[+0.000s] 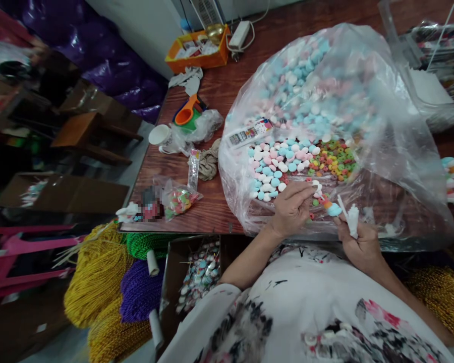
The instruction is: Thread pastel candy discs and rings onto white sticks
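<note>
My left hand is closed in a pinch at one end of a short bead strand, by a white piece. Along the strand, small coloured rings and a light-blue piece sit between my hands. My right hand is closed around a white bundle with a thin white stick beside it, close to the strand's other end. Both hands are over the front of a large clear plastic bag. Loose pastel rounded beads and small ring beads lie on it just beyond my fingers.
An orange tray, a power strip, a tape dispenser and a small bag of rings lie on the wooden table. Below its edge are yellow bead strings and a filled cardboard box.
</note>
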Action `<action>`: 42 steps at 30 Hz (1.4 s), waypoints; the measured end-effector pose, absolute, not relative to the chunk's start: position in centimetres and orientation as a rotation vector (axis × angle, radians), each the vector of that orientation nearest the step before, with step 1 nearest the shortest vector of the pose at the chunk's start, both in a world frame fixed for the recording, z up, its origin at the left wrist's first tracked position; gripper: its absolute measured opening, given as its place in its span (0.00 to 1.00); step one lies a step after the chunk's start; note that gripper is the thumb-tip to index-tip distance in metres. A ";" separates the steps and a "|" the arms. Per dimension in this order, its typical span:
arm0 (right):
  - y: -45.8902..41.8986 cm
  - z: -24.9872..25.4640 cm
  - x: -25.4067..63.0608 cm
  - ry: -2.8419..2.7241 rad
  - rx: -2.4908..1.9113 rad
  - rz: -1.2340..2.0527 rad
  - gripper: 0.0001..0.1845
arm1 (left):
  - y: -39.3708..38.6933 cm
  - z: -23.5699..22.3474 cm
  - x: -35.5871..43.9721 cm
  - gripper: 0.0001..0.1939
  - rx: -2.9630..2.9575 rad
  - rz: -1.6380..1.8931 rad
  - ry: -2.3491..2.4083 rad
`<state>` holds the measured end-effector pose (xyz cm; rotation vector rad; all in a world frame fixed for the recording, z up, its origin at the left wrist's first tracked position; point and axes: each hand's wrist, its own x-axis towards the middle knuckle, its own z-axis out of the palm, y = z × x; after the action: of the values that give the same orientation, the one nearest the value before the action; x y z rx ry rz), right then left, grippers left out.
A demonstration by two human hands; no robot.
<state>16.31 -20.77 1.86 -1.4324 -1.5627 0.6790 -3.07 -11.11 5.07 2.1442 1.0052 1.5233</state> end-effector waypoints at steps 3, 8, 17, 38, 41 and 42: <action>-20.7 1.6 15.8 -1.586 -1.397 0.704 0.07 | -11.2 5.7 -3.0 0.13 1.986 1.514 1.019; -20.4 1.7 15.5 -1.559 -1.384 0.694 0.05 | -11.2 5.8 -2.5 0.18 1.686 1.450 1.000; -20.6 1.3 14.2 -1.296 -1.430 0.879 0.14 | -11.6 4.6 -1.5 0.17 1.846 1.535 0.906; -20.7 1.9 12.7 -1.067 -1.361 1.004 0.17 | -12.0 4.0 0.0 0.18 2.010 1.547 0.870; -20.5 2.1 12.8 -1.079 -1.339 1.036 0.20 | -12.5 4.3 0.3 0.17 1.910 1.486 0.911; -20.4 2.2 12.9 -1.075 -1.344 1.037 0.19 | -12.7 4.4 0.4 0.16 1.870 1.478 0.909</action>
<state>12.90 -20.44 2.17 -1.3441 -1.0751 1.0371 0.42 -12.66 4.42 1.8704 0.9086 1.4781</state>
